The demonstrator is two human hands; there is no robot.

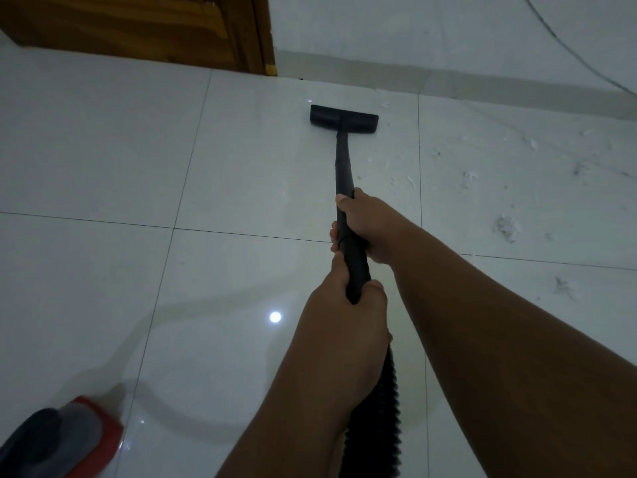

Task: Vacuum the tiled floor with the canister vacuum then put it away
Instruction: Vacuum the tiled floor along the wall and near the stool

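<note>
Wand (342,167) is gripped by both curled hands, right hand (370,225) nearer floor head (344,119) at upper ctr, left hand (344,315) just below, long axis run up-frame, w/ dust scraps (506,229) seen mid-right.

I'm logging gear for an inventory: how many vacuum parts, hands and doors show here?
Vacuum parts: 4 (floor head, wand, hose, canister)
Hands: 2 (left hand, right hand, both gripping the wand)
Doors: 1 (door)
Total: 7
</note>
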